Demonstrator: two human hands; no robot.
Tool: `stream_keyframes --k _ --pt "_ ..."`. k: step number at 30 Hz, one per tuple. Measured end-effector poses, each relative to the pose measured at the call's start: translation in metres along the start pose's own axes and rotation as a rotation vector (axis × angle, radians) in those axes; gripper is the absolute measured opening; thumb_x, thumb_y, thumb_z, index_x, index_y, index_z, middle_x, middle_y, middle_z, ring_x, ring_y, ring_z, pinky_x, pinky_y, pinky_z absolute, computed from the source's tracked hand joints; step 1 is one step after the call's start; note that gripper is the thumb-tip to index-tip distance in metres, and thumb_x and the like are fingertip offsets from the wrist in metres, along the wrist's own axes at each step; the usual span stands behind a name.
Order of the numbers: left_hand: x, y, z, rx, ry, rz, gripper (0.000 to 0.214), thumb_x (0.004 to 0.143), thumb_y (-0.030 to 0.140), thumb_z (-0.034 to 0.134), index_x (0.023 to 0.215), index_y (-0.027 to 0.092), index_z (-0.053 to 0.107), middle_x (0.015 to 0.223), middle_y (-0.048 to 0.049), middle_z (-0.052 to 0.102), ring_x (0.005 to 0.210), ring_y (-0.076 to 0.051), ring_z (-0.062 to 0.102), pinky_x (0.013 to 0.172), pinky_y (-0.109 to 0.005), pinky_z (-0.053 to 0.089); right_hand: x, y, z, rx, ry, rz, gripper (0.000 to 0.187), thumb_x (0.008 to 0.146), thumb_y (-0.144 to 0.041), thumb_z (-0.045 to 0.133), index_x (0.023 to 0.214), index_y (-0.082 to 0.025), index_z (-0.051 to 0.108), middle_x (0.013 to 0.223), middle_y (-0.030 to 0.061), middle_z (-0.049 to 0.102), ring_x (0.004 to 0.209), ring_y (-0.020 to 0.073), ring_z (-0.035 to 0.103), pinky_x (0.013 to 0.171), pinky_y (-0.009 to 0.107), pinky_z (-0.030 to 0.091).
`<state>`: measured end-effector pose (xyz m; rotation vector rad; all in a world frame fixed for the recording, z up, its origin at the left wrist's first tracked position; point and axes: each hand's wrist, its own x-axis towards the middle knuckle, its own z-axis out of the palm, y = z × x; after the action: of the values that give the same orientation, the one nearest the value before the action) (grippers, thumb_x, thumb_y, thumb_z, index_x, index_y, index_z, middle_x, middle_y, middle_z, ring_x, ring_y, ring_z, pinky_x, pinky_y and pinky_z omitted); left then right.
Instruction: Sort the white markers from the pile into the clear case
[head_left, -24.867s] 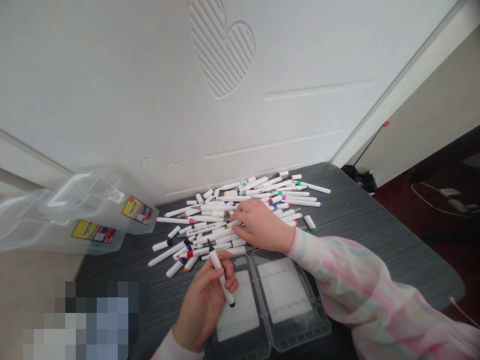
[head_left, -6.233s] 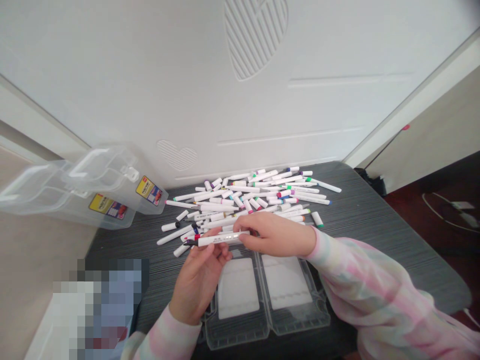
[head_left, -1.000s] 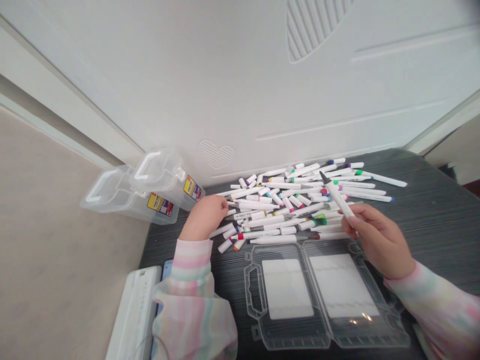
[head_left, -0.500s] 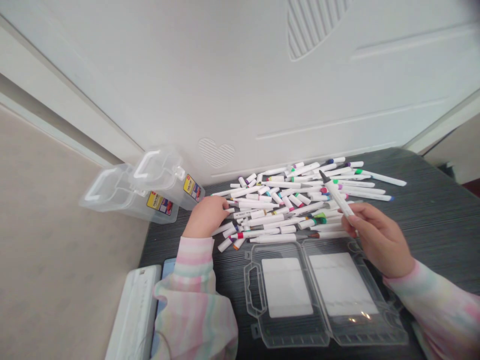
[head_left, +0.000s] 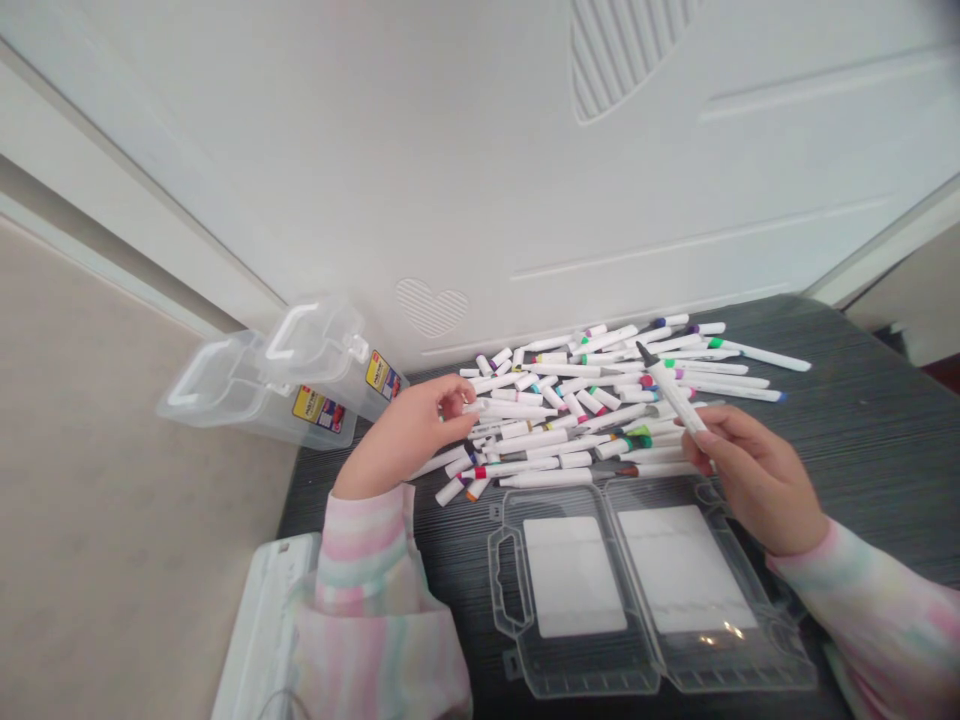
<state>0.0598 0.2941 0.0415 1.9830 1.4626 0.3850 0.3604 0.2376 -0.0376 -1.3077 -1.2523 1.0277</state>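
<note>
A heap of white markers and loose caps (head_left: 592,400) lies across the dark table (head_left: 862,430) against a white panel. My right hand (head_left: 750,475) pinches an uncapped white marker (head_left: 671,392), its dark tip pointing up and left over the heap. At the heap's left end, the fingers of my left hand (head_left: 409,430) are closed round something small and white, likely a cap (head_left: 469,407); I cannot make it out for sure. An open clear plastic case (head_left: 645,590) with two white inserts lies in front of me, between my forearms.
Two clear plastic boxes (head_left: 277,380) with white handles and yellow labels lie on their sides at the table's left edge. A white device (head_left: 262,630) sits at the near left corner. The white panel (head_left: 525,180) bounds the table's far side.
My left hand has lifted a little and shifted right, its fingers now pinched at the heap's left end. My right hand with the uncapped marker has stayed where it was.
</note>
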Motion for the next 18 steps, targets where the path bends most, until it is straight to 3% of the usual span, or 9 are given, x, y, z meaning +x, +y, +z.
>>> stream_keyframes --k 3,6,7,11,15,18 --pt "-0.009 0.01 0.0 -0.463 -0.049 0.23 0.014 0.069 0.031 0.056 0.073 0.019 0.051 0.071 0.0003 0.051 0.064 -0.012 0.048 0.06 -0.024 0.039 0.0 -0.001 0.0 -0.016 0.001 0.008 0.013 0.075 -0.033 0.052 0.08 -0.021 0.055 0.054 -0.0034 0.047 0.051 0.0099 0.04 0.047 0.022 0.032" --pt "-0.01 0.013 0.007 -0.951 -0.168 0.579 0.025 0.058 0.038 0.064 0.059 0.02 0.046 0.053 0.0018 0.049 0.05 -0.011 0.047 0.05 -0.025 0.04 0.001 -0.001 0.0 -0.043 0.008 0.007 0.014 0.075 -0.034 0.052 0.08 -0.021 0.055 0.055 -0.0034 0.046 0.052 0.01 0.04 0.048 0.023 0.032" --pt "-0.009 0.013 0.01 -1.052 -0.206 0.636 0.026 0.056 0.038 0.064 0.055 0.021 0.045 0.046 0.003 0.047 0.044 -0.011 0.046 0.047 -0.025 0.04 0.001 -0.001 0.0 -0.055 0.01 0.005 0.015 0.075 -0.035 0.052 0.08 -0.021 0.055 0.055 -0.0034 0.046 0.052 0.0101 0.04 0.048 0.023 0.032" --pt "-0.003 0.014 0.016 -1.165 -0.321 0.729 0.023 0.051 0.03 0.066 0.052 0.022 0.044 0.039 0.0048 0.043 0.039 -0.01 0.043 0.044 -0.025 0.04 0.001 -0.001 -0.001 -0.08 0.004 -0.003 0.016 0.075 -0.036 0.052 0.08 -0.021 0.055 0.055 -0.0034 0.045 0.052 0.0104 0.039 0.048 0.024 0.032" --pt "-0.002 0.016 0.015 -1.155 -0.315 0.802 0.02 0.054 0.025 0.065 0.056 0.023 0.045 0.042 0.005 0.043 0.041 -0.01 0.044 0.047 -0.025 0.041 0.001 -0.002 -0.001 -0.096 0.014 -0.014 0.017 0.075 -0.036 0.052 0.078 -0.021 0.056 0.055 -0.0029 0.046 0.052 0.0106 0.039 0.048 0.024 0.032" --pt "-0.006 0.016 0.014 -1.147 -0.282 0.751 0.019 0.058 0.03 0.063 0.059 0.023 0.046 0.044 0.004 0.044 0.043 -0.011 0.044 0.048 -0.026 0.04 0.001 -0.003 0.0 -0.104 0.008 -0.012 0.016 0.075 -0.036 0.052 0.078 -0.021 0.056 0.054 -0.0028 0.045 0.051 0.0109 0.039 0.047 0.024 0.032"
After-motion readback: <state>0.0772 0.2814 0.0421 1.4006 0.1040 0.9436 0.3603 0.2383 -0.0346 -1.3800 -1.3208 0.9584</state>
